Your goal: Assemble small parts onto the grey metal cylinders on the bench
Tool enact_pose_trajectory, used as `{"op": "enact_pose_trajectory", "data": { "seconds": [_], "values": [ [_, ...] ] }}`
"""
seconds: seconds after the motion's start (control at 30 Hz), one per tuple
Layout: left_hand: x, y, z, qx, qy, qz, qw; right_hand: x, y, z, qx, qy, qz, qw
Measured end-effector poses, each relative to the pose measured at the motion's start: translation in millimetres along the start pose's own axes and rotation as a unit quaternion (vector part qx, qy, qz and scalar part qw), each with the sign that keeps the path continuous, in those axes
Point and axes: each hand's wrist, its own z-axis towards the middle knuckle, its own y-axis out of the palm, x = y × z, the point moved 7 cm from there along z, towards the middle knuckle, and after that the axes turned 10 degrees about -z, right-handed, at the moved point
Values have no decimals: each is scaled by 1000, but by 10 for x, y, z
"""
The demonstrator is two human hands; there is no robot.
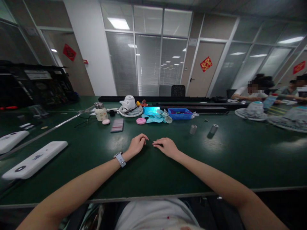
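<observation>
My left hand (138, 143), with a watch (120, 159) on its wrist, rests on the green table (148, 179), its fingers loosely bent and nothing visible in them. Facing it across a small gap, my right hand (166, 146) lies on the table too, fingers stretched toward the left one and holding nothing. Beyond the hands are a pink round piece (141, 121), light-blue fan blades (154, 118) and a lit screen (151, 110). Two small silver cylinders (193, 129) (214, 128) stand to the right of my right hand.
A blue tray (179, 113) holds small items. White fan parts (130, 108) and a patterned jar (100, 112) stand at the back left. White devices (35, 159) lie at the left. Co-workers (251, 91) sit at the far right beside more fan parts (254, 111).
</observation>
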Motion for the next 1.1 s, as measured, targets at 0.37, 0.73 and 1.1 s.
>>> {"op": "enact_pose_trajectory", "data": {
  "seconds": [0.37, 0.73, 1.1],
  "values": [
    [7, -27, -48, -3, -25, -11, 1000, 1086, -879, -343, 207, 31, -164, 964],
    [-81, -20, -7, -13, -27, 19, 999, 2206, -1010, -723, 232, 180, -106, 950],
    [-63, -21, 8, -28, -28, 34, 999, 2165, -1024, -669, 216, 232, -136, 939]
  ]
}}
